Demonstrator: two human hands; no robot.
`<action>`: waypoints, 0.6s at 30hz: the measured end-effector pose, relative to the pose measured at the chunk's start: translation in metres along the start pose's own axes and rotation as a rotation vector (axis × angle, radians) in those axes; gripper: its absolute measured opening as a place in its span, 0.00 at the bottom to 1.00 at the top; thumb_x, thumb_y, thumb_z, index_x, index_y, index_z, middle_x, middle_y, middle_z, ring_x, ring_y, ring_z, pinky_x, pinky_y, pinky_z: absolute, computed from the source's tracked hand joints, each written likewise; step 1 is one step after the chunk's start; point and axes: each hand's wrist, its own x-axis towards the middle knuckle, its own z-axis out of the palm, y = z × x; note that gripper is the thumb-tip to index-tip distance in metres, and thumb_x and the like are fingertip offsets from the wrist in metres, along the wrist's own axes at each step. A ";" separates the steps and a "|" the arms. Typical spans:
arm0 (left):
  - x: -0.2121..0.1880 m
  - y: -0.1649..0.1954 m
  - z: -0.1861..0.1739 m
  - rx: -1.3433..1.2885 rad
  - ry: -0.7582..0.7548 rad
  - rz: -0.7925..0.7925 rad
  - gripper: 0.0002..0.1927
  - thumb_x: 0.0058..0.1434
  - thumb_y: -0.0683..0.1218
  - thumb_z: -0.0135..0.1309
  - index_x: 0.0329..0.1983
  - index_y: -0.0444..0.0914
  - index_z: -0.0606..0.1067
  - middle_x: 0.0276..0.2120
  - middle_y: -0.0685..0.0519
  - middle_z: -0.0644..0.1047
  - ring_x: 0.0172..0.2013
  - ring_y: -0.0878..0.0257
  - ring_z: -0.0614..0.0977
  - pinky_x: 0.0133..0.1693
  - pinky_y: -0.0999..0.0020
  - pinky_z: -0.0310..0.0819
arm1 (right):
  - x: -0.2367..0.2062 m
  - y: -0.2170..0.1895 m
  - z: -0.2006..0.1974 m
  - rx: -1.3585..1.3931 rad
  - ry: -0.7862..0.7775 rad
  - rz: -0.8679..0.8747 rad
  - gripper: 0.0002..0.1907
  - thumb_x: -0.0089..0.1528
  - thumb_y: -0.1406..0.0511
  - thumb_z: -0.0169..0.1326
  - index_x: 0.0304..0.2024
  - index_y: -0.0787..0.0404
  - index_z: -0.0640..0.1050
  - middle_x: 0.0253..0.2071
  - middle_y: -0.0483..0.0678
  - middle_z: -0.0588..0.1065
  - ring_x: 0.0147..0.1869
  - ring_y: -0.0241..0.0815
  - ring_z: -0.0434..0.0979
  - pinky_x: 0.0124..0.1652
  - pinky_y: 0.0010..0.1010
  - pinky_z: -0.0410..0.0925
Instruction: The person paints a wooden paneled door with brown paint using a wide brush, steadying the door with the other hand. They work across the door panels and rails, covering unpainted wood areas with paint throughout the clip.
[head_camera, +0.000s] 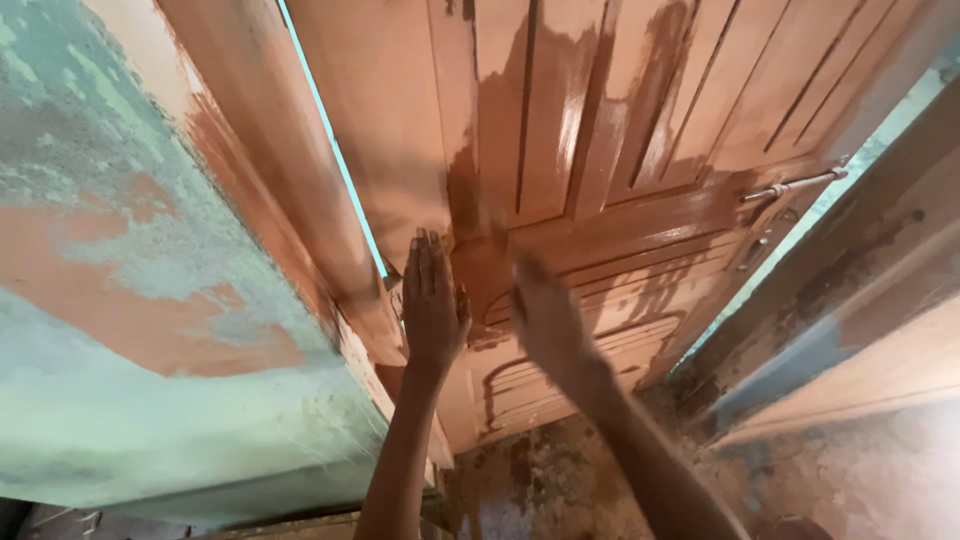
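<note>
Panelled wooden door (620, 150), part-coated in glossy brown finish, fills twelve to three o'clock. Left hand (432, 300): flat, fingers extended, pressed on door's edge, holding nothing. Right hand (545, 315): motion-blurred against lower panel; grip and any tool cannot be told. Sliding bolt (795, 185) at three o'clock. Flaking green wall (130, 250) at nine o'clock.

The left hand (432, 305) lies flat on the door (600, 150) near its left edge — the right hand (545, 315) just beside it. A wall (130, 300) stands left; a latch (795, 185) sits at the door's right edge.
</note>
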 end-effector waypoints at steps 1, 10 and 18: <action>0.001 0.000 0.002 -0.032 0.003 -0.014 0.40 0.60 0.41 0.51 0.76 0.26 0.55 0.74 0.34 0.57 0.74 0.39 0.57 0.72 0.48 0.53 | 0.019 -0.008 -0.014 0.012 0.032 -0.046 0.40 0.65 0.74 0.50 0.78 0.56 0.54 0.52 0.64 0.76 0.35 0.48 0.78 0.33 0.35 0.75; -0.007 0.001 -0.002 -0.063 0.019 -0.055 0.41 0.61 0.43 0.52 0.75 0.27 0.53 0.75 0.35 0.55 0.75 0.40 0.55 0.72 0.48 0.52 | 0.010 -0.056 -0.037 -0.038 0.230 -0.215 0.32 0.69 0.79 0.40 0.75 0.58 0.55 0.73 0.64 0.66 0.18 0.32 0.69 0.19 0.20 0.65; -0.011 -0.005 -0.003 0.023 0.048 -0.034 0.34 0.66 0.44 0.49 0.74 0.28 0.58 0.74 0.37 0.58 0.74 0.40 0.57 0.73 0.47 0.51 | -0.010 -0.028 -0.013 -0.263 -0.535 0.119 0.48 0.63 0.75 0.48 0.81 0.64 0.40 0.41 0.70 0.76 0.26 0.58 0.74 0.27 0.48 0.72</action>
